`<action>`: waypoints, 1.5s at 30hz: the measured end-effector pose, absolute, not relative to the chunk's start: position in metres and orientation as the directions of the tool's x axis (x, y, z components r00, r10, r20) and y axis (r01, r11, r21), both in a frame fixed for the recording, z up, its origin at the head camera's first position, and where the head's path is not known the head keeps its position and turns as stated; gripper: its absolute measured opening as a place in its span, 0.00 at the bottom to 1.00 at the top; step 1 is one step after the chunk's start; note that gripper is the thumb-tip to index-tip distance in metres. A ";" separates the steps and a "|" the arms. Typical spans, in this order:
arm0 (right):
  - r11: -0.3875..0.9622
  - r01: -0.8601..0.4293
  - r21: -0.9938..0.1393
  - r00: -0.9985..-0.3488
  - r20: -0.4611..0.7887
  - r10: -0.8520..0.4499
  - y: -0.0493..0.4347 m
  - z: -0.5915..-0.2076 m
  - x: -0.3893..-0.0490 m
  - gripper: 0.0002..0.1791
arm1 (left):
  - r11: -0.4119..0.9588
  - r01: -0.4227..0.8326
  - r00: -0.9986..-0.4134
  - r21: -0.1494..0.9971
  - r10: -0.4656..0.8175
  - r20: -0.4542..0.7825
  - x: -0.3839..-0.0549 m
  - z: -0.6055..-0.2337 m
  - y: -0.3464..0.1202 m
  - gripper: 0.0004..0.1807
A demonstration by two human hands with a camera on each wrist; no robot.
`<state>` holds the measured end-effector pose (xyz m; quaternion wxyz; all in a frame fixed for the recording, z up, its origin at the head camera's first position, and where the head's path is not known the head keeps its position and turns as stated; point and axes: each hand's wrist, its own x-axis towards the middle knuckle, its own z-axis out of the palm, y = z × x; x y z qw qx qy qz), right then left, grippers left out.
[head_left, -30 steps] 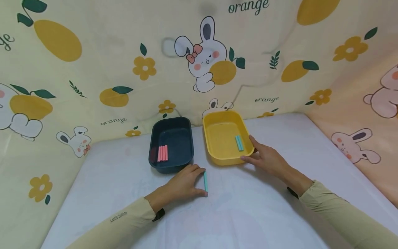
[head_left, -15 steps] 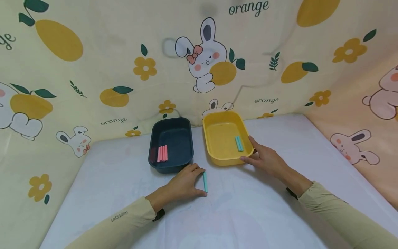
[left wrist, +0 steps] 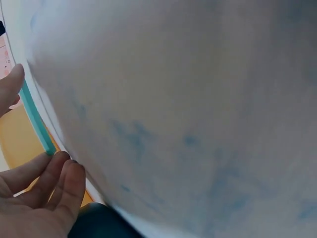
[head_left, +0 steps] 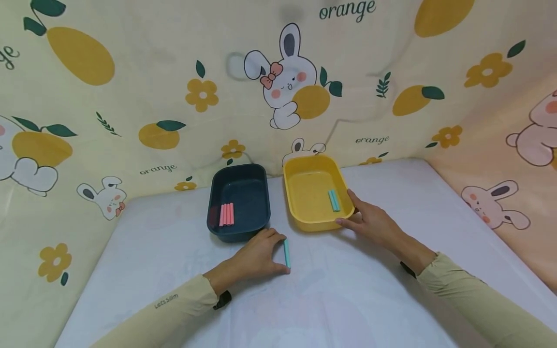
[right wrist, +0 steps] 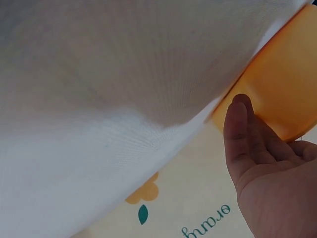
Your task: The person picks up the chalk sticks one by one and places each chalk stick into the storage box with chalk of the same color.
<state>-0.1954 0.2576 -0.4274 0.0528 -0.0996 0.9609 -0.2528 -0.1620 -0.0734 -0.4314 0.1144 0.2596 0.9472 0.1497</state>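
Note:
My left hand (head_left: 256, 256) pinches a teal chalk stick (head_left: 286, 253) end to end, thumb at the near end and fingertips at the far end. In the left wrist view, the same chalk stick (left wrist: 35, 119) spans the gap between thumb and fingers. Whether it touches the white cloth, I cannot tell. My right hand (head_left: 376, 224) holds the near right corner of a yellow tray (head_left: 304, 193), thumb at the front and fingers along the right side. Teal chalk sticks (head_left: 334, 200) lie side by side inside that tray. In the right wrist view, fingers (right wrist: 237, 134) lie against its wall.
A dark blue tray (head_left: 248, 193) stands left of the yellow one, just beyond my left hand, with several pink chalk sticks (head_left: 227, 214) in it. White cloth (head_left: 330, 299) covers the table. A curtain (head_left: 174, 96) printed with rabbits and oranges hangs behind both trays.

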 end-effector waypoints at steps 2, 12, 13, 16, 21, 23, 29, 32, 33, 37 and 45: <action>0.853 -0.165 -0.496 -0.975 -0.049 -0.217 0.258 -0.427 -0.195 0.60 | 0.820 0.449 -0.842 0.356 0.521 -0.139 -0.162 -0.429 -0.073 0.45; 0.851 -0.169 -0.497 -0.975 -0.043 -0.219 0.259 -0.426 -0.195 0.60 | 0.793 0.428 -0.848 0.433 0.519 -0.112 -0.162 -0.418 -0.070 0.44; 0.851 -0.171 -0.496 -0.975 -0.041 -0.220 0.259 -0.426 -0.195 0.60 | 0.792 0.421 -0.849 0.443 0.516 -0.115 -0.162 -0.417 -0.069 0.44; 0.851 -0.175 -0.495 -0.974 -0.038 -0.223 0.259 -0.426 -0.195 0.59 | 0.785 0.396 -0.851 0.476 0.508 -0.131 -0.162 -0.414 -0.068 0.44; 0.855 -0.173 -0.488 -0.974 -0.045 -0.223 0.258 -0.427 -0.195 0.60 | 0.748 0.365 -0.847 0.554 0.514 -0.134 -0.162 -0.405 -0.067 0.44; 0.854 -0.174 -0.490 -0.974 -0.042 -0.223 0.258 -0.427 -0.195 0.59 | 0.726 0.364 -0.845 0.583 0.521 -0.122 -0.163 -0.400 -0.067 0.44; 0.849 -0.183 -0.495 -0.973 -0.030 -0.228 0.259 -0.428 -0.196 0.59 | 0.693 0.376 -0.840 0.615 0.535 -0.088 -0.167 -0.393 -0.068 0.44; 0.848 -0.189 -0.495 -0.972 -0.025 -0.232 0.259 -0.428 -0.196 0.59 | 0.689 0.370 -0.843 0.623 0.531 -0.088 -0.168 -0.390 -0.068 0.43; 0.848 -0.191 -0.494 -0.972 -0.024 -0.232 0.259 -0.428 -0.196 0.59 | 0.688 0.365 -0.844 0.627 0.529 -0.088 -0.168 -0.389 -0.068 0.43; 0.850 -0.192 -0.491 -0.972 -0.021 -0.232 0.259 -0.428 -0.196 0.59 | 0.694 0.343 -0.855 0.633 0.510 -0.096 -0.170 -0.386 -0.067 0.43; 0.852 -0.176 -0.493 -0.973 -0.046 -0.227 0.257 -0.428 -0.196 0.60 | 0.692 0.337 -0.867 0.639 0.493 -0.076 -0.178 -0.382 -0.066 0.44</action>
